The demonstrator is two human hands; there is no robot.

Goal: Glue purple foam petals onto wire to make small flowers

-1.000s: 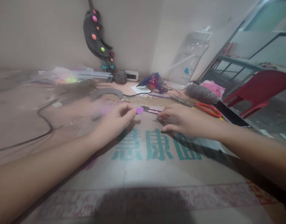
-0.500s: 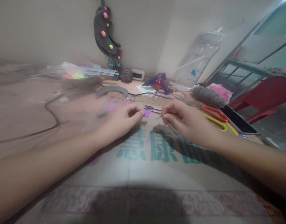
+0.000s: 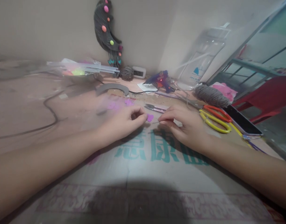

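Between the thumb and forefinger of my left hand (image 3: 135, 119) is a small purple heart-shaped piece (image 3: 150, 117), jutting out to the right. My right hand (image 3: 180, 124) is pinched on a thin needle-like piece (image 3: 155, 122) whose tip points left at the purple piece. A small gap parts the two. Whether the thin piece is a needle or a stiff thread end is too fine to make out. Thread snips (image 3: 154, 108) lie just beyond my fingers. More purple pieces (image 3: 129, 102) lie past my left hand, partly blurred.
Yellow-handled scissors (image 3: 214, 123), red-orange handles (image 3: 217, 112), a phone (image 3: 243, 120) and grey yarn (image 3: 212, 95) lie on the right. At the back stand a glue gun (image 3: 160, 81), a clear bottle (image 3: 201, 59) and a grey curved piece (image 3: 112, 88). A cord (image 3: 49, 109) runs along the left.
My right hand has come slightly lower and left, its thin piece now closer to the purple piece. My left hand has shifted a little right and down with the purple piece.
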